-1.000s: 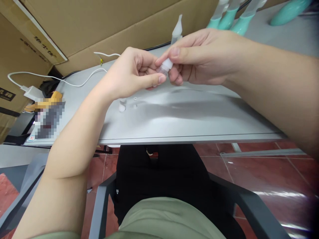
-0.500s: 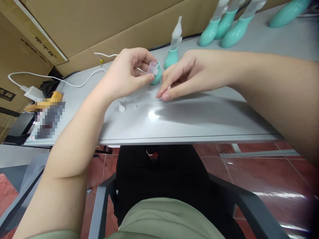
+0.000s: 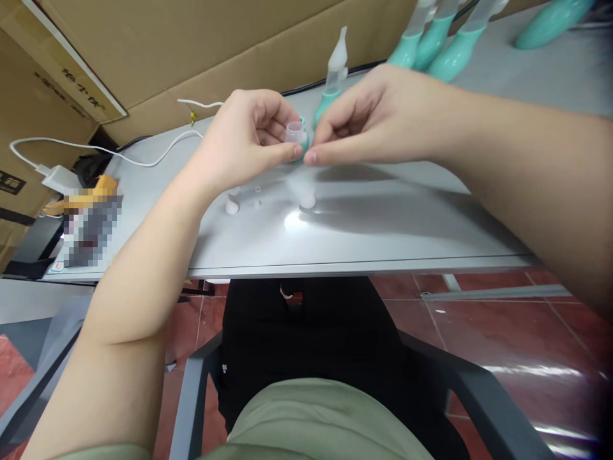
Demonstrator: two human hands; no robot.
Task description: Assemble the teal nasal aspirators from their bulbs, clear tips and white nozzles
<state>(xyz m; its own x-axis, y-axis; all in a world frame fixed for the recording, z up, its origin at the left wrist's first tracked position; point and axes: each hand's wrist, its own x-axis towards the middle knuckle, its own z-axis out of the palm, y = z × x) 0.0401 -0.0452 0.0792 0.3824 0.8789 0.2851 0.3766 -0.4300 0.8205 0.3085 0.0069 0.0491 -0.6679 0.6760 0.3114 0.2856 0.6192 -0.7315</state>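
My left hand [image 3: 265,131] is closed around a short clear plastic tube [image 3: 295,131], its open rim facing up. A teal bulb [image 3: 303,145] shows just behind the tube; whether the two are joined I cannot tell. Close by on the right, my right hand [image 3: 357,124] has thumb and forefinger drawn together, and anything between them is hidden. Below those fingertips a white cone-like piece [image 3: 307,199] stands on the table, its upper part smeared. Small white parts [image 3: 232,206] lie on the table below my left hand.
Behind my hands stands a teal-bulbed nasal aspirator [image 3: 335,70] with a white tip. Several more teal aspirators [image 3: 453,57] are at the back right. A white cable [image 3: 153,163] crosses the grey table [image 3: 407,236] on the left. Cardboard [image 3: 215,51] walls the back.
My right hand has drawn the white piece off the clear tube, dipped to the table and risen again. That white piece now stands on the table. My left hand has hardly moved.
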